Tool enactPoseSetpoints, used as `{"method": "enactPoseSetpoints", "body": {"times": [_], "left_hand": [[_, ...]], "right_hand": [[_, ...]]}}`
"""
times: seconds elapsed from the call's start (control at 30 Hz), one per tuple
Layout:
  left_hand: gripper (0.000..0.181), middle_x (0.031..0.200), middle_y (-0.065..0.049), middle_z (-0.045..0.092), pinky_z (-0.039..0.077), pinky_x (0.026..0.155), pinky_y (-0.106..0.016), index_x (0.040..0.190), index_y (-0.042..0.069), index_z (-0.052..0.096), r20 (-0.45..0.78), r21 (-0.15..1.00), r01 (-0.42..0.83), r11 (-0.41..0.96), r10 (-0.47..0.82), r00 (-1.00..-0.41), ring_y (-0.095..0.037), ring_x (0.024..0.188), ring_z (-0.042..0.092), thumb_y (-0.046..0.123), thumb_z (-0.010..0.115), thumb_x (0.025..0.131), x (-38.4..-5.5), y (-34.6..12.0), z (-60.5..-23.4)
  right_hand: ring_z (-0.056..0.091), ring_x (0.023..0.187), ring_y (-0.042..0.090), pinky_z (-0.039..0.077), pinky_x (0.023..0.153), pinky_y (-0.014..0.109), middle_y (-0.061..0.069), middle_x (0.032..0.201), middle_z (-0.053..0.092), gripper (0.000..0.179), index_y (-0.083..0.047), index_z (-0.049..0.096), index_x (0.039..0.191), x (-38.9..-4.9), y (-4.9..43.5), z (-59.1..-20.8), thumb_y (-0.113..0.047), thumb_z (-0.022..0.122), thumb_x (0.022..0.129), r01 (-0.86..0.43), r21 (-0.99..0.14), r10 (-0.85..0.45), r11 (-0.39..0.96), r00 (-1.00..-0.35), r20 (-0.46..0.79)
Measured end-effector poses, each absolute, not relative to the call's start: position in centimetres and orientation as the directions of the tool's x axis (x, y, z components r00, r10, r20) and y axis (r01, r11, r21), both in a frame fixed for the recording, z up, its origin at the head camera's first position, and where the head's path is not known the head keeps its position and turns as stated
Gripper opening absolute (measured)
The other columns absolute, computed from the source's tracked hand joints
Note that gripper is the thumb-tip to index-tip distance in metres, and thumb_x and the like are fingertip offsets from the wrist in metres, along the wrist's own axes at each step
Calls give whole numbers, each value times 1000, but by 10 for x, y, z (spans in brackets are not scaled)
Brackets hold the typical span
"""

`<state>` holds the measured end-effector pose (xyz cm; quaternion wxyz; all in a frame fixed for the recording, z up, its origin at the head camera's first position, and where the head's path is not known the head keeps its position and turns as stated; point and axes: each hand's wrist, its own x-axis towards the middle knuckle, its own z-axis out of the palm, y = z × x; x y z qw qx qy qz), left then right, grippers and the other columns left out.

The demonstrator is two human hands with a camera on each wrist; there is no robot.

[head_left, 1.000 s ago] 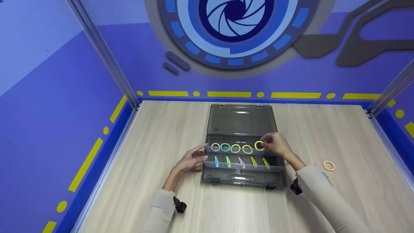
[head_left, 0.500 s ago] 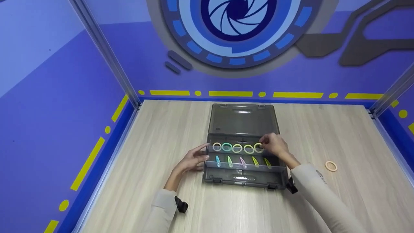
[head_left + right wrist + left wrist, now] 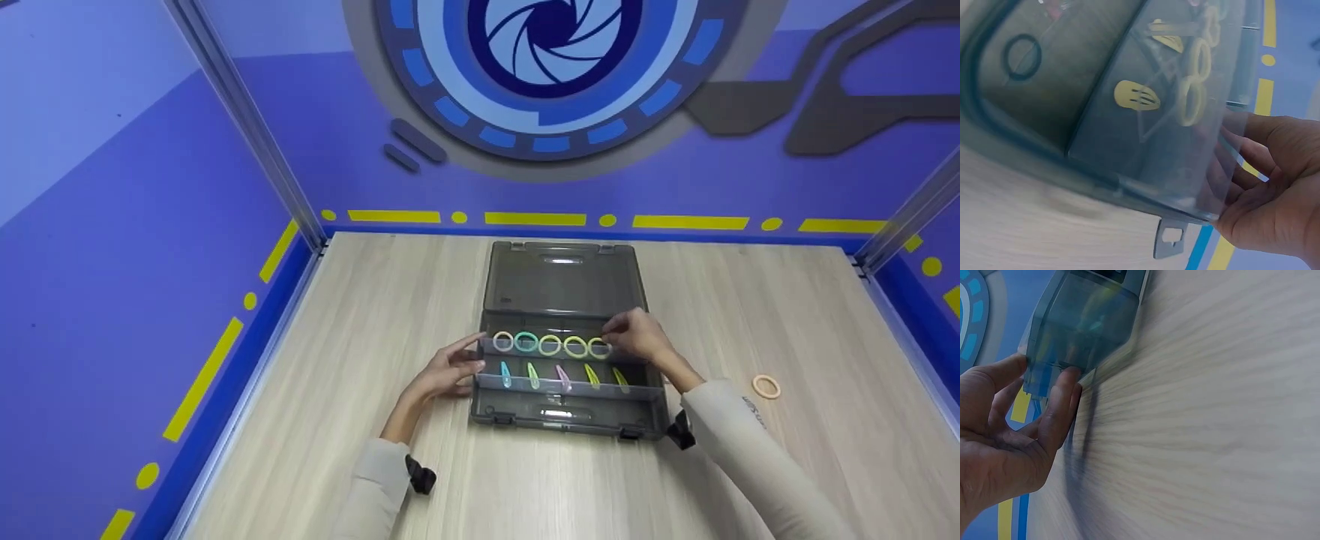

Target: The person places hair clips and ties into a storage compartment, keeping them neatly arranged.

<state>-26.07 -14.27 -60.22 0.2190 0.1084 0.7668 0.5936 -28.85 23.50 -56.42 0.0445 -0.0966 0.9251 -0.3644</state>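
Note:
On the table stands a smoky see-through organizer box (image 3: pixel 566 435) with its lid (image 3: pixel 564 281) folded back. A row of ring-shaped hair ties (image 3: pixel 550 345) lies along its rear divider; in front lie several snap hair clips (image 3: pixel 563 377). My right hand (image 3: pixel 637 334) reaches into the back compartment, its fingertips at the right edge of the yellow hair tie (image 3: pixel 598 347) at the row's right end. The right wrist view shows this hair tie (image 3: pixel 1191 101), the fingers partly blurred behind the clear wall. My left hand (image 3: pixel 442 371) rests its straight fingers against the box's left side.
A single peach hair tie (image 3: pixel 766 387) lies on the wooden table (image 3: pixel 375 300) to the right of the box. Blue panels (image 3: pixel 112 337) enclose the table at the left, back and right. The box's front compartment (image 3: pixel 525 403) has no hair items showing in it.
The right hand has lowered the yellow hair tie from above the divider into line with the others. The left hand keeps its place on the box. The head view has shifted slightly.

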Motion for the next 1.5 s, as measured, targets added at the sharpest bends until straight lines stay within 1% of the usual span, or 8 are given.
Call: {"method": "enactPoseSetpoints", "body": {"times": [0.1,0.27,0.43,0.63,0.87,0.97,1.2,1.5], "left_hand": [[60,139,-27,53,55,81,-31,157,13,41,-232,953,-122,277,411,-882,-16,103,56,17,64,102,-260,-141,-602],[60,139,-28,54,55,78,-28,157,13,41,-232,954,-121,275,417,-879,-15,102,56,17,63,102,-260,-139,-603],[61,140,-26,53,57,76,-30,157,15,41,-249,955,-149,258,418,-874,-15,99,56,17,65,101,-259,-139,-603],[61,141,-25,52,59,82,-37,157,17,42,-266,951,-171,258,401,-877,-17,104,56,18,66,101,-257,-139,-603],[61,142,-24,52,55,71,-27,158,19,41,-284,947,-188,260,407,-868,-16,99,56,17,64,102,-258,-139,-600],[61,139,-25,52,49,63,-23,158,16,40,-268,950,-167,264,417,-869,-14,89,53,15,64,102,-259,-140,-599],[63,133,-21,49,35,55,-23,159,13,36,-248,964,-173,204,442,-862,-10,67,38,10,61,102,-262,-141,-598],[62,140,-24,51,50,64,-24,158,20,40,-283,948,-189,257,402,-871,-12,84,50,16,64,101,-260,-139,-597]], "right_hand": [[65,73,11,51,65,21,24,91,75,16,11,74,99,-287,241,-561,0,73,88,-138,-752,-239,645,-971,-26],[70,79,14,54,65,17,27,100,74,22,12,71,111,-279,256,-554,-1,70,93,-137,-830,-266,540,-964,-15],[68,78,9,54,64,18,24,101,75,24,8,72,113,-267,277,-545,-5,72,94,-177,-818,-225,547,-972,60],[69,78,1,57,66,21,26,104,74,27,7,71,118,-252,312,-540,-10,71,96,-120,-827,-133,550,-990,55],[69,76,0,58,65,20,27,101,73,29,10,68,119,-238,363,-546,-10,69,98,-115,-826,-107,552,-992,66],[69,76,-1,58,64,20,19,97,75,31,12,66,121,-231,386,-549,-9,69,98,-108,-818,-88,565,-994,70],[71,75,-2,59,64,20,-19,87,72,39,19,60,125,-216,431,-561,-9,67,99,-6,-860,4,511,-1000,9],[68,69,2,58,61,26,-23,80,68,42,14,62,126,-192,470,-584,-20,65,101,212,-825,170,524,-975,-142]]}}
